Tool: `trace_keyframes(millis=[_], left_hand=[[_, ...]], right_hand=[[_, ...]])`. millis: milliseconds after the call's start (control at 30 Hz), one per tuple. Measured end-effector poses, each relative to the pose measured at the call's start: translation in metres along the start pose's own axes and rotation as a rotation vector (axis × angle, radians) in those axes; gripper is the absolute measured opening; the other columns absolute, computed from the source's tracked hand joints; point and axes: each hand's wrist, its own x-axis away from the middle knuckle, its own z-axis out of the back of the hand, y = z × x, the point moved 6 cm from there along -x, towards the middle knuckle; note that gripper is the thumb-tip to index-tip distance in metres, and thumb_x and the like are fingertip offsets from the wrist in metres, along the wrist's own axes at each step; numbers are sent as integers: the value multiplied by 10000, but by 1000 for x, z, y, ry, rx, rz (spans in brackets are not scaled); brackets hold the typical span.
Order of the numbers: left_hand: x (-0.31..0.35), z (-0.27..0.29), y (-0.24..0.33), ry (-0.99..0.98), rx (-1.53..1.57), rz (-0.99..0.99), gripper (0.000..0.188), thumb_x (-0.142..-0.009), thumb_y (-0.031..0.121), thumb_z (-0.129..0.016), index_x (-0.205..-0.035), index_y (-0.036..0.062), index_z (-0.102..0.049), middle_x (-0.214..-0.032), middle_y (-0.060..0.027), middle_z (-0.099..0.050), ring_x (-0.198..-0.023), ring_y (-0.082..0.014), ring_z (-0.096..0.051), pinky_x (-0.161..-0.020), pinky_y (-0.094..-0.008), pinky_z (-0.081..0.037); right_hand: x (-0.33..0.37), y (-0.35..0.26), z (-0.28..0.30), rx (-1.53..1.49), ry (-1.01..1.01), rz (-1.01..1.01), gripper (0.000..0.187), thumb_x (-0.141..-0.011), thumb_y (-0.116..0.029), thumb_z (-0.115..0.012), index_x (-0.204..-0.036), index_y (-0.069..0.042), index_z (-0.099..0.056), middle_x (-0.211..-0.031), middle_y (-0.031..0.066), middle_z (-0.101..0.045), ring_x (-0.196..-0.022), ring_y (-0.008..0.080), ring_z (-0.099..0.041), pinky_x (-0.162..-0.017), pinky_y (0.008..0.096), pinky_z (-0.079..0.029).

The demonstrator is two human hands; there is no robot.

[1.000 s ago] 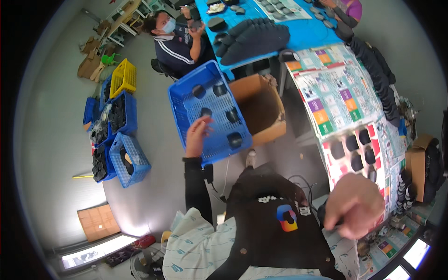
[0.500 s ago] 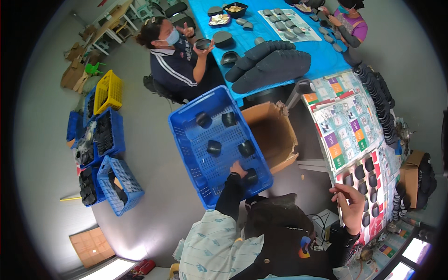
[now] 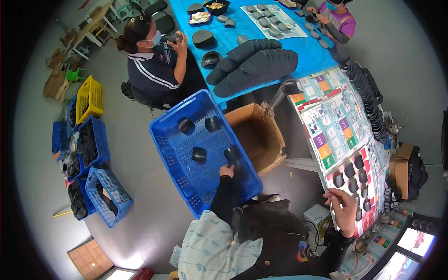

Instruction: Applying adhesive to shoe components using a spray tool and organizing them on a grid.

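My left hand [image 3: 227, 171] reaches down into a large blue plastic crate [image 3: 161, 151]. Its fingers seem closed at the edge of a curved black shell piece [image 3: 240, 169], which is smeared by motion; the fingertips are partly hidden. Just beyond that hand lies another black shell [image 3: 232, 153]. Further shells sit apart on the crate floor: one [image 3: 199, 155] in the middle, one [image 3: 186, 125] and one [image 3: 213, 123] toward the far end. My right hand [image 3: 342, 210] hovers empty with loosely bent, parted fingers, beside a printed sheet [image 3: 330, 179] bearing rows of black shells.
An open cardboard box [image 3: 254, 135] adjoins the crate's right side. Beyond stands a blue-covered table [image 3: 261, 91] with stacked black shells [image 3: 259, 70]. A seated co-worker [image 3: 149, 60] handles a dark piece; another person [image 3: 336, 23] works at the far right. More crates [image 3: 109, 196] stand left.
My view has shifted, so the scene lies further left. My left hand and the blurred shell beside it have moved slightly toward the crate's far end. The seated co-worker has turned toward the table.
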Motion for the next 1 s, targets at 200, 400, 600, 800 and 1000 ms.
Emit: trace_keyframes(millis=[200,400,600,800,1000], left_hand=[[-62,30,16,330,20,-107,467,-850,485,-777,-1020,51,-785,-1031,-224,-755,-997,-388,-709,-892,-506,-548],[-74,-3,19,341,2,116,525,-822,378,-841,-1207,43,-721,-1160,-226,-734,-1090,-412,-693,-968,-457,-537],[-77,-6,1,169,284,6,561,-785,259,-879,-1235,2,-665,-1137,-199,-740,-1060,-346,-709,-963,-401,-540],[-55,18,-15,140,699,74,449,-851,151,-809,-1242,9,-641,-1062,-132,-737,-947,-277,-715,-841,-389,-569],[42,70,18,-349,1326,208,523,-951,28,-680,-1431,156,-516,-1166,-98,-675,-997,-249,-697,-826,-466,-589]], right_hand=[[-10,16,-9,-19,47,-63,236,-988,19,-573,-1188,74,-685,-989,126,-762,-814,115,-681,-718,245,-519],[-17,24,-31,-36,0,-141,229,-994,24,-574,-1189,90,-675,-1002,139,-757,-825,122,-666,-761,259,-534],[-16,45,-33,-91,37,-205,228,-994,29,-578,-1192,92,-672,-1010,140,-748,-837,128,-665,-785,261,-539],[-22,54,-49,-104,-13,-212,230,-983,13,-620,-1199,81,-666,-999,138,-751,-819,130,-677,-752,254,-540],[-28,68,-64,3,-184,-48,232,-954,-19,-661,-1173,57,-683,-985,125,-769,-830,175,-719,-770,280,-563]])
